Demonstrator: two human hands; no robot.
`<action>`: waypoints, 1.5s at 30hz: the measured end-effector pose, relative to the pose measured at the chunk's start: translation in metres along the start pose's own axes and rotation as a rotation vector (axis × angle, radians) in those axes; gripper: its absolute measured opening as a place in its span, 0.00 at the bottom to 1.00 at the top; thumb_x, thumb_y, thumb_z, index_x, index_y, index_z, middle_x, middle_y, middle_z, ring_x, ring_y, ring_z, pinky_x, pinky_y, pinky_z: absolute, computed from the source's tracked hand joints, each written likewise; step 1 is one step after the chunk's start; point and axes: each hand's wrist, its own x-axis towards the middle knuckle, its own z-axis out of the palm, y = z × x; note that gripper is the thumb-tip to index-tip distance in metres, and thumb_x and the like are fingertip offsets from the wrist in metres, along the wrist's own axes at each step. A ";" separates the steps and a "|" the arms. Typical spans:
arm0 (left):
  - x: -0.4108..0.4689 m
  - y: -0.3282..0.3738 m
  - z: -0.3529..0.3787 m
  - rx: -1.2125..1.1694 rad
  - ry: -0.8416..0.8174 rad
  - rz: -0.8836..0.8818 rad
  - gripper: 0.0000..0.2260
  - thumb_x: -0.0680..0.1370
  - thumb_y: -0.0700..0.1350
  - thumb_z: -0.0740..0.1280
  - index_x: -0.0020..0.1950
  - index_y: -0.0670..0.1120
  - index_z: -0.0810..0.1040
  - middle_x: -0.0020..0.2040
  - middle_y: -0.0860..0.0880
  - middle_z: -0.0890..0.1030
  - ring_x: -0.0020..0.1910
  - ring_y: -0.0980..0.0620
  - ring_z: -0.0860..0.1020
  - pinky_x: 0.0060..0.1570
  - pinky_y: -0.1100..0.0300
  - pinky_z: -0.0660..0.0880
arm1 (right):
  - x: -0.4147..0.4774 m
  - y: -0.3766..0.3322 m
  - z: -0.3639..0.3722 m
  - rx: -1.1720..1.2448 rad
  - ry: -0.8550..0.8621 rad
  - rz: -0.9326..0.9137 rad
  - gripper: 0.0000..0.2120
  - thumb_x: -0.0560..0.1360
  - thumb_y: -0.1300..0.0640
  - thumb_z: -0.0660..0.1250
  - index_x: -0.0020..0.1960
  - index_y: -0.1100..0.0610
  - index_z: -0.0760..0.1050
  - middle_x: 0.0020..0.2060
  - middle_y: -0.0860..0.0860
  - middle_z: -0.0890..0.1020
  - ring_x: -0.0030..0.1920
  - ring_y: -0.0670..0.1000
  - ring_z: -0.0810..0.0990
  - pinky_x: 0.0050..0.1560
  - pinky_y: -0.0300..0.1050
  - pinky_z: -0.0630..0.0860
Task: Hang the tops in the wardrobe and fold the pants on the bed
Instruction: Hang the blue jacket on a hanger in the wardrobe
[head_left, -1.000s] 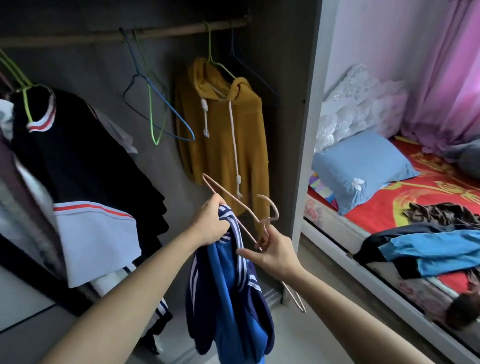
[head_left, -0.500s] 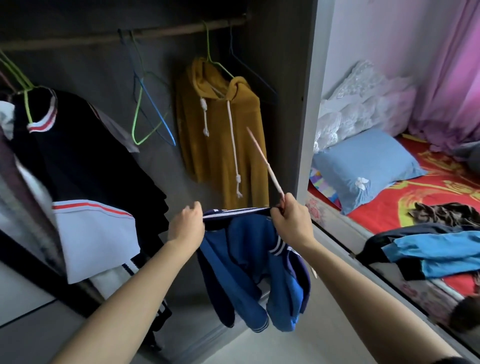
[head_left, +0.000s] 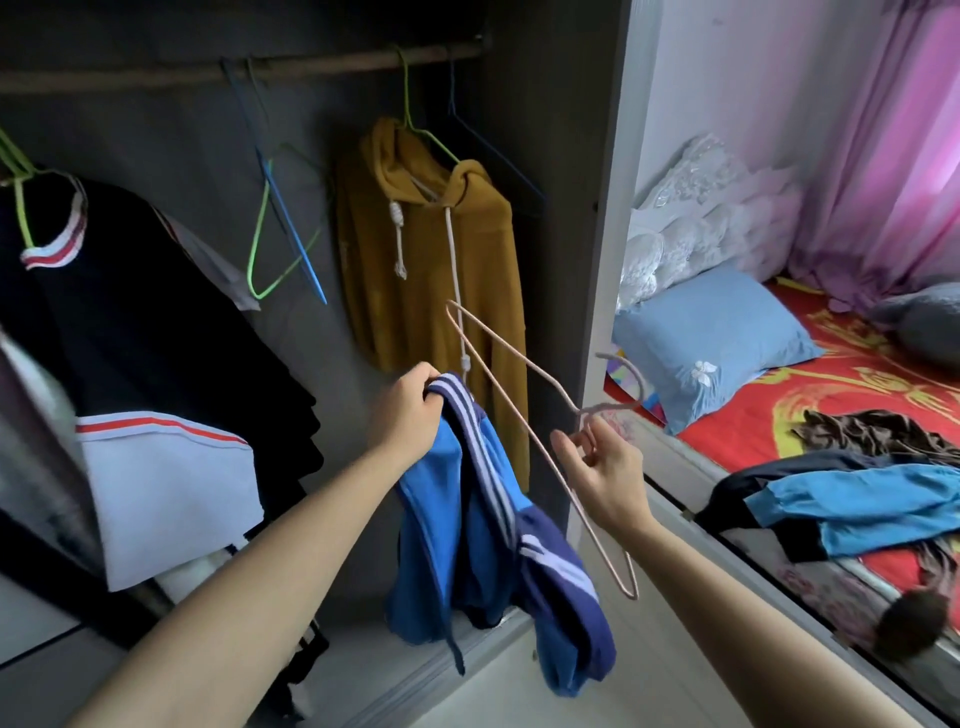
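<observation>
My left hand (head_left: 408, 415) grips the striped collar of a blue and navy top (head_left: 483, 540), which hangs bunched below it in front of the open wardrobe. My right hand (head_left: 605, 467) pinches a pink wire hanger (head_left: 524, 415) near its hook, beside the top and outside it. The hanger tilts, one end pointing up at the mustard hoodie (head_left: 431, 249). On the bed (head_left: 841, 395) at the right lie blue and dark clothes (head_left: 852, 499) and a brown garment (head_left: 872, 431).
The wardrobe rail (head_left: 208, 73) carries a black and white top (head_left: 130, 332), empty green and blue hangers (head_left: 280, 228) and the hoodie. The wardrobe's side panel (head_left: 608, 208) stands between me and the bed. A blue pillow (head_left: 711, 343) and pink curtain (head_left: 883, 145) lie beyond.
Both hands held the top's collar stretched between them; now my right hand has let go of the collar and holds only the hanger, and the top hangs bunched from my left hand.
</observation>
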 end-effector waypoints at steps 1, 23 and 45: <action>0.004 0.002 0.000 0.066 -0.004 0.044 0.05 0.78 0.40 0.61 0.49 0.47 0.76 0.44 0.48 0.81 0.42 0.45 0.76 0.37 0.55 0.70 | -0.002 0.000 -0.003 0.026 -0.003 0.025 0.17 0.74 0.35 0.66 0.35 0.46 0.71 0.29 0.44 0.77 0.29 0.45 0.74 0.29 0.38 0.71; 0.016 -0.041 -0.020 0.553 0.034 -0.141 0.04 0.78 0.36 0.60 0.49 0.43 0.72 0.49 0.39 0.81 0.48 0.38 0.79 0.40 0.51 0.70 | -0.015 -0.035 -0.020 -0.201 -0.494 0.107 0.18 0.81 0.45 0.62 0.41 0.55 0.82 0.32 0.51 0.82 0.35 0.50 0.81 0.37 0.47 0.78; 0.011 -0.018 -0.023 0.373 0.056 -0.145 0.10 0.76 0.41 0.64 0.56 0.45 0.78 0.52 0.41 0.81 0.50 0.39 0.79 0.46 0.51 0.75 | -0.019 -0.063 0.029 -0.296 -0.589 0.158 0.17 0.83 0.51 0.56 0.45 0.57 0.79 0.39 0.52 0.81 0.40 0.52 0.80 0.43 0.50 0.76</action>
